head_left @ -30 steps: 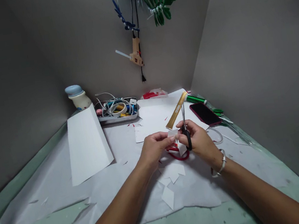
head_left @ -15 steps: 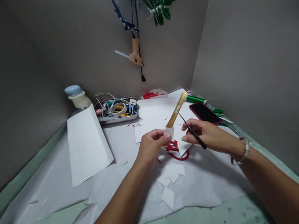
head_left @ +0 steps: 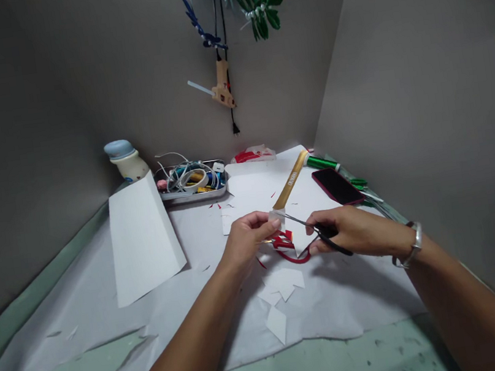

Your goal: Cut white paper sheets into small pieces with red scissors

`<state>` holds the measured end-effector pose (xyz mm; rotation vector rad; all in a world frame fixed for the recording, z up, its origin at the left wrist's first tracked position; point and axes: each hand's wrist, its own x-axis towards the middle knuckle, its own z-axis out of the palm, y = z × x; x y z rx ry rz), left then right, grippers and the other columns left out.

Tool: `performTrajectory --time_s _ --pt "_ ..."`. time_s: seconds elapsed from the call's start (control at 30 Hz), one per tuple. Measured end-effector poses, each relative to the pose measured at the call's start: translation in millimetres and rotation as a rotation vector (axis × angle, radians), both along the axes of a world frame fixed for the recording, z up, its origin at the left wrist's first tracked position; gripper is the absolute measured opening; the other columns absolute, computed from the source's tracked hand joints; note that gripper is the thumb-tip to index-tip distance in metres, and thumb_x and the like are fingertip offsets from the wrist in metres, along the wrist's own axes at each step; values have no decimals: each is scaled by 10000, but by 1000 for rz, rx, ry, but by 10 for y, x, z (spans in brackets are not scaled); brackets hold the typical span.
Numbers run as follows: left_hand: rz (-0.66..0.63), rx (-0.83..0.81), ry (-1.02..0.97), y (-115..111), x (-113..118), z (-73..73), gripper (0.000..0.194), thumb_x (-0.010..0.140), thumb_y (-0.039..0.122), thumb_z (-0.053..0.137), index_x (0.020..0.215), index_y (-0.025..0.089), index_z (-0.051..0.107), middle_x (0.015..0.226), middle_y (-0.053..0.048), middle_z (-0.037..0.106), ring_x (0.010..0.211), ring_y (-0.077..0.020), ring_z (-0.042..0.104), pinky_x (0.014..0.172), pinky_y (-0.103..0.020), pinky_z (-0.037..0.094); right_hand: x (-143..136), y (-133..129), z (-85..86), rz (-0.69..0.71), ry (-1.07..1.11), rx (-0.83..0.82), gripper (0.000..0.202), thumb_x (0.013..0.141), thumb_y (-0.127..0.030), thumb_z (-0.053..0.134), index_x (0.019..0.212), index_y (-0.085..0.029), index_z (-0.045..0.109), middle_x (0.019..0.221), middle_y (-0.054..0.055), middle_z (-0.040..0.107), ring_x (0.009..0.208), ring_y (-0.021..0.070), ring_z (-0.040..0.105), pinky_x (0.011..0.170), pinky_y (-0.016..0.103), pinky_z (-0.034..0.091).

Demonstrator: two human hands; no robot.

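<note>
My left hand [head_left: 255, 234] pinches a small white paper piece [head_left: 277, 218] over the middle of the work area. My right hand [head_left: 347, 232] holds black-handled scissors [head_left: 327, 235], whose blades point left and reach the paper's edge. Just beyond the paper lies a gold strip [head_left: 291, 180] with lettering, slanting up to the right over white sheets. Below my hands are red-handled scissors [head_left: 284, 241], partly covered, and several white paper cutouts [head_left: 277, 323].
A folded white card [head_left: 144, 244] stands at left, near a bottle [head_left: 129, 164] and a metal tray [head_left: 198, 196] of supplies. A phone [head_left: 337, 186] and green roll [head_left: 322, 162] lie right. A glue gun [head_left: 222, 87] hangs on the wall.
My right hand has turned and lowered slightly, swinging the black scissors from pointing up and away to pointing left at the paper. My left hand still holds the piece.
</note>
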<state>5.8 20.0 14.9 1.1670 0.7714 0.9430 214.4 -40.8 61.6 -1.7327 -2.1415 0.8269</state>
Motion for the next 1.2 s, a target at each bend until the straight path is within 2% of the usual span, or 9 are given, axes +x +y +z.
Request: performTrajectory --time_s 0.83,1.2 --pt "-87 9 -24 5 -8 -4 123 675 255 731 718 157 670 655 -21 617 586 -107 511 623 -278 394 -81 -8 9 16 32 26 272 731 -448 657 873 -219 617 610 -54 489 549 98 402 495 213 305" --pt "-121 -10 -41 -7 -18 23 121 686 242 716 673 153 635 607 2 579 553 -98 486 612 -274 381 -58 14 -20 23 25 59 250 739 -443 640 863 -226 643 612 -41 520 547 110 428 508 228 301"
